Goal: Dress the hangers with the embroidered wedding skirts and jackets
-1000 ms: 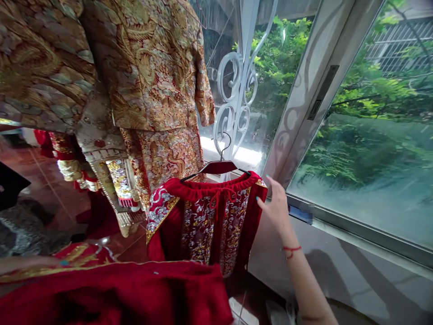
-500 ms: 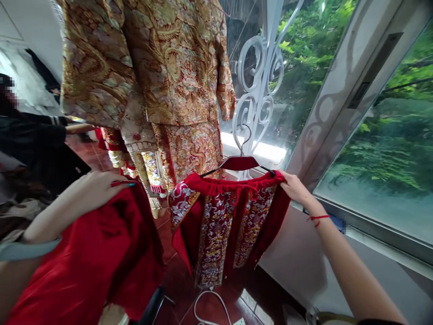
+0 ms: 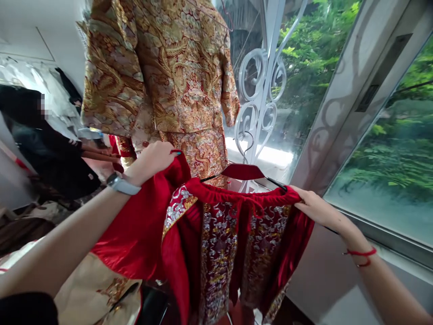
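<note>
Both hands [image 3: 154, 161] [image 3: 316, 208] (reaching forward, well apart) grip red fabric [image 3: 138, 234].

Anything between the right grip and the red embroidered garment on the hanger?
Nothing visible. The right grip is on one end of the gathered red fabric waistband of the red garment with silver-and-gold embroidered panels. The smooth, shiny red cloth in the left grip hangs at the opposite side, not between them.

Daylight through window [image 3: 375, 180], white glare, shadows
</note>
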{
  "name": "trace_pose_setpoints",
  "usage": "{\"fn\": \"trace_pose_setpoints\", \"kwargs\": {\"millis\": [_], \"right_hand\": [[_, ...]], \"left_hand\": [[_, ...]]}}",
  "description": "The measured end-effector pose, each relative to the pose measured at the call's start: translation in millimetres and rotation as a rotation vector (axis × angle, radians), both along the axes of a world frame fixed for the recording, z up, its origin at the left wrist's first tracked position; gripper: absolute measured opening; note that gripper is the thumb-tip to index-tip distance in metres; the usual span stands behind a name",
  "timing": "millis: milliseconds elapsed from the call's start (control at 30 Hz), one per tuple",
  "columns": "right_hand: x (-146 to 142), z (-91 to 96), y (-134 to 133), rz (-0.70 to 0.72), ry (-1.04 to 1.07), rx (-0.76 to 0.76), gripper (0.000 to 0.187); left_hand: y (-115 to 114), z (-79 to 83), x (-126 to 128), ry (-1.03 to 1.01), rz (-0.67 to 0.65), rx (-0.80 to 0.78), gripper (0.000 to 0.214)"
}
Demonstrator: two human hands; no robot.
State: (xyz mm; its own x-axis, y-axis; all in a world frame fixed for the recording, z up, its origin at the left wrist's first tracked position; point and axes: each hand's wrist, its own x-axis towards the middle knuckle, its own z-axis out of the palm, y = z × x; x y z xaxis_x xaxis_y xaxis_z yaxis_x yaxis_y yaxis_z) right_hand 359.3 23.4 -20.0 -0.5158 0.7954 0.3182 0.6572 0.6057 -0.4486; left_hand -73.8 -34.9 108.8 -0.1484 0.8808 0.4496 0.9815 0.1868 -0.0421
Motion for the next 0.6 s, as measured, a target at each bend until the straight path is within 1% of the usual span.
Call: {"fn": "trace_pose_setpoints", "kwargs": {"millis": [100,167,233,300,367,467,533,600], "right_hand": [[-4,2.9,-25,-0.12,-0.053,-0.018,0.033],[-6,5.0,-38,-0.192,-0.089,-0.018,0.024],[-7,6.3,-45,-0.254,-0.115,0.002,0.017],[-9,6.2,-48,-0.297,-0.134,0.028,0.013],[-11,4.0,-49,-0.339,-0.154,0.047,0.012],[-16,-2.6,-51,-0.392,-0.168,0.057,0.011],[-21,-8.6,-54,-0.392,-0.144,0.048,0.012],[-27,-15.2,-57,-0.351,-0.09,0.028,0.013]], "left_hand": [[-13,-3.2,47,0.186,0.059,-0.068,0.04],[-30,-8.6,71,0.22,0.077,-0.105,0.042],[-48,-17.0,83,0.191,0.084,-0.17,0.041],[-64,-27.8,86,0.157,0.075,-0.239,0.04],[-74,-39.0,87,0.163,0.065,-0.274,0.039],[-76,-49.6,95,0.193,0.063,-0.271,0.038],[-70,-50.3,108,0.144,0.069,-0.238,0.037],[-63,-48.6,123,0.064,0.078,-0.181,0.037]]}}
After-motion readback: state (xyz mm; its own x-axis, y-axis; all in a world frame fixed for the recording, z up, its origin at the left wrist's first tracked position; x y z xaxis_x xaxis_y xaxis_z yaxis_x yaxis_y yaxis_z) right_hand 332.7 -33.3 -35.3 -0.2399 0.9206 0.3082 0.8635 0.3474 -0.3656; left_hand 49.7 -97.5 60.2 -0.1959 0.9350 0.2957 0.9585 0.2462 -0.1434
